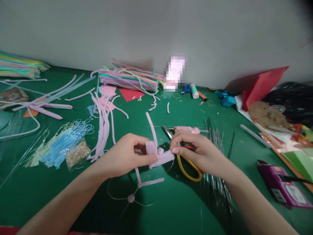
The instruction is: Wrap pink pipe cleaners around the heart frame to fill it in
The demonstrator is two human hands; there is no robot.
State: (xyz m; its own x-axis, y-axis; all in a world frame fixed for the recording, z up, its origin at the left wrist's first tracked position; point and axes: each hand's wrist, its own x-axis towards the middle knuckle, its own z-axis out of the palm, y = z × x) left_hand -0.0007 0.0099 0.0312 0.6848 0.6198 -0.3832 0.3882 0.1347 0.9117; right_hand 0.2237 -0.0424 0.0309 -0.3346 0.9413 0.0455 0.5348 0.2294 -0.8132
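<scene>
Between both hands' fingers (pixel 174 150) (pinched): pipe-cleaner bundle (pixel 160 157)

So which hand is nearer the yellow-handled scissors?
Right. The right hand lies directly over the yellow-handled scissors, covering part of them; the left hand is off to their left, gripping the pink pipe-cleaner piece.

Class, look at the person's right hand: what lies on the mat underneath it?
Under the right hand lie scissors: a yellow handle loop and the blades show, with a red part beside. The pivot and second loop are covered. Thin wires run beneath too.
</scene>
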